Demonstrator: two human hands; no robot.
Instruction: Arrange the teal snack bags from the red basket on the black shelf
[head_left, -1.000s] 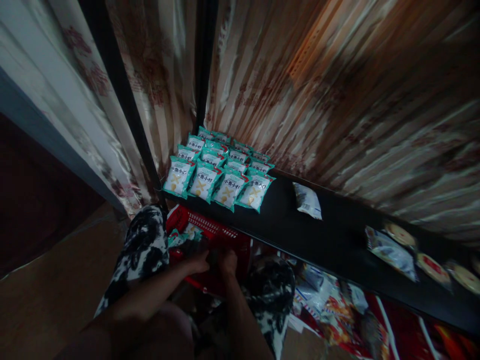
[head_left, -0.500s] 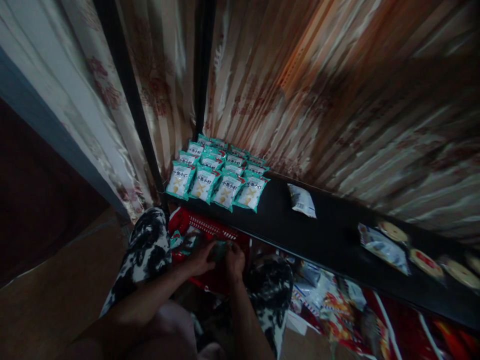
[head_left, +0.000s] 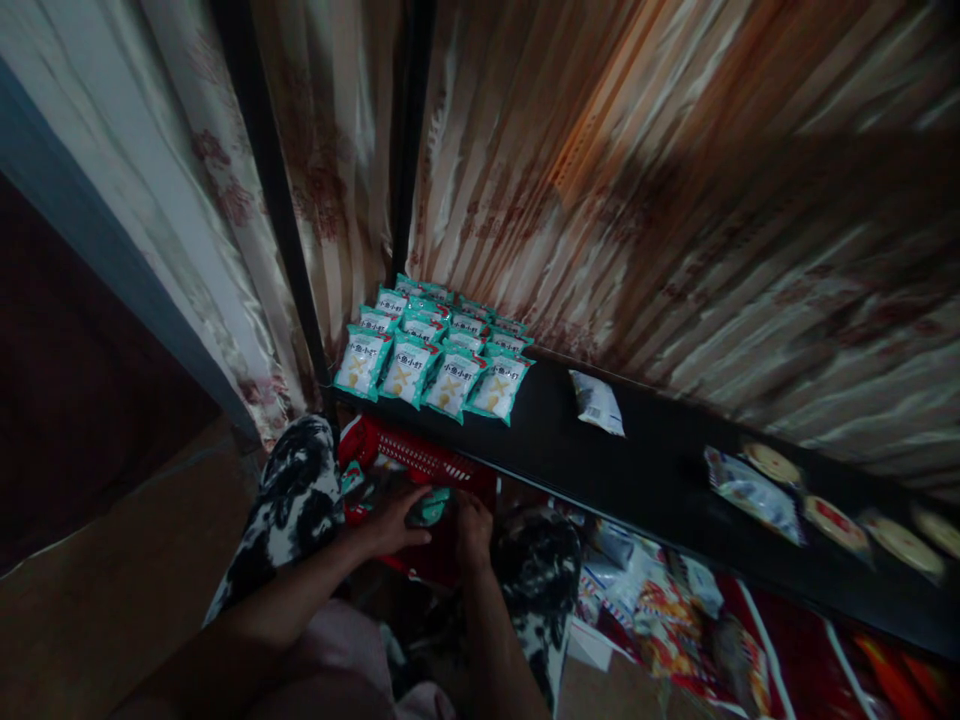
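Low in the view, a green-edged snack packet [head_left: 430, 507] lies between my two hands, over a red plastic basket [head_left: 420, 455]. My left hand [head_left: 390, 522] curves round the packet's left side, with fingers above and thumb below. At the packet's right edge, my right hand [head_left: 472, 530] is closed, its fingertips partly hidden. More green-edged packets [head_left: 351, 477] lie inside the basket, dim and partly covered by my left hand. On the black shelf [head_left: 540, 440] above, matching snack packets [head_left: 454, 383] stand in rows at the left end.
A white packet [head_left: 598, 403] lies mid-shelf. Farther right are a blue-and-white packet [head_left: 754, 497] and several round pale items [head_left: 836, 522]. Beneath the shelf sit colourful bags [head_left: 660, 600]. Black posts [head_left: 274, 190] and a striped curtain [head_left: 600, 180] bound the shelf; my knees flank the basket.
The packet between my hands has turned, showing more of its green surface, and sits slightly left and lower. My left hand's fingers have spread a little. The view has shifted slightly.
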